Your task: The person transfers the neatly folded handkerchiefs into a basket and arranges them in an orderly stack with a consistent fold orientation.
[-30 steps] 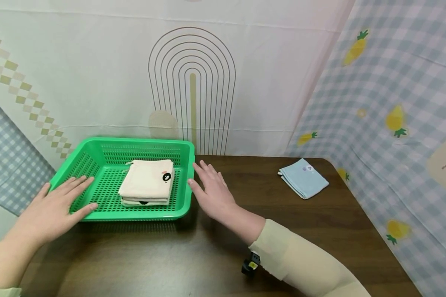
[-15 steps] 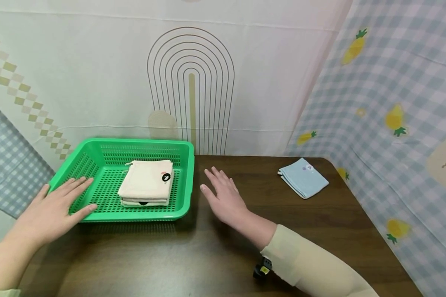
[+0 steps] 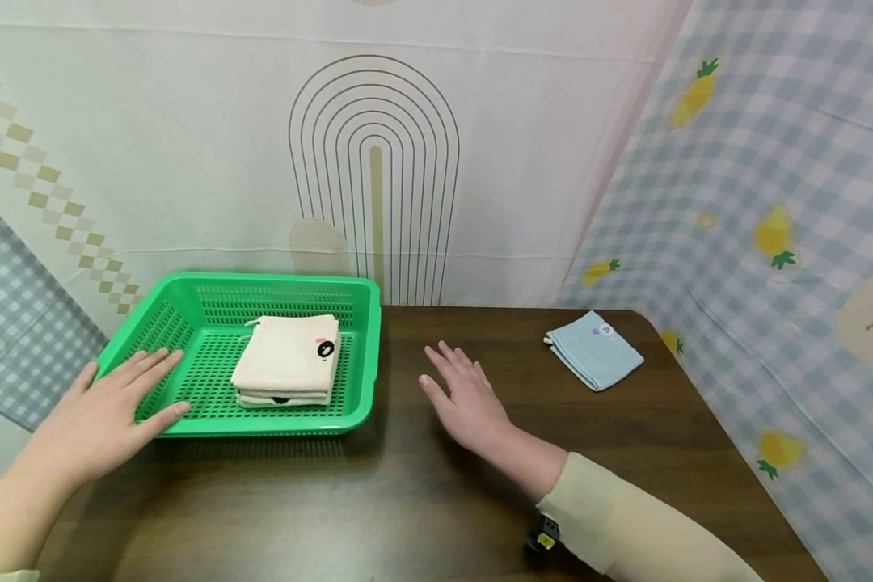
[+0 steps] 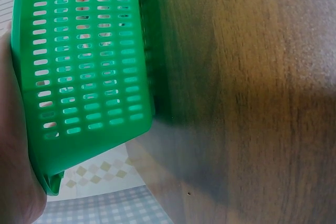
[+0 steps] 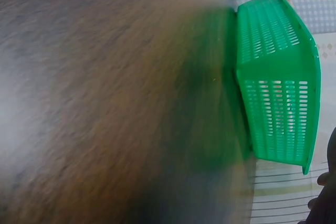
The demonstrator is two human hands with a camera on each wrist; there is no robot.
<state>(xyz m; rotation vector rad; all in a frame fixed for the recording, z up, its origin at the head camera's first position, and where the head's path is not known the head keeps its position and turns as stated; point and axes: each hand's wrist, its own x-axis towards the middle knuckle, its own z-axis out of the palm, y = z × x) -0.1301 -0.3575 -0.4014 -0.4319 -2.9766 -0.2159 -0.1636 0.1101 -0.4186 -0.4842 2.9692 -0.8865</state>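
Note:
A green plastic basket (image 3: 262, 423) stands on the left of the table, with a small stack of folded cream cloths (image 3: 285, 352) inside it. The top cloth bears a small black print. Across the basket's front left corner rests my left hand (image 3: 109, 412), fingers straight and spread over the rim. My right hand (image 3: 469, 404) is over the table to the right of the basket, apart from it, its fingers extended and holding nothing. Farther right lies a folded light blue cloth (image 3: 594, 350). In the right wrist view, the right hand's fingers (image 5: 321, 179) are dark at the edge.
The brown wooden table (image 3: 378, 517) backs onto a white patterned curtain (image 3: 211, 145). A blue checked curtain with fruit prints (image 3: 742, 283) borders the right side. A small black device (image 3: 541, 537) is on the right wrist.
My right hand has left the basket's right rim and moved right and slightly toward me. The left hand, the basket and the cloths look the same.

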